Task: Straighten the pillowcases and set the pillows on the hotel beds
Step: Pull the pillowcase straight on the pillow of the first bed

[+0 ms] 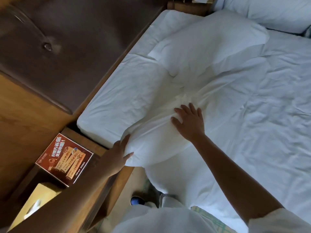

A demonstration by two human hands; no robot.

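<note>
A white pillow (156,140) in a wrinkled pillowcase lies near the head of the bed (260,115), close to its left edge. My left hand (120,154) presses flat against the pillow's near end, fingers straight. My right hand (190,121) lies spread on top of the pillow's middle, where the fabric bunches into folds. A second white pillow (210,42) lies farther up the bed, its near end touching the first. A third pillow (277,12) is at the top right.
A dark padded headboard (58,47) runs along the left. A wooden nightstand (101,148) beside the bed carries a red printed card (64,159). A yellow box (40,197) sits lower left. My shoe (137,200) stands on the floor by the bed.
</note>
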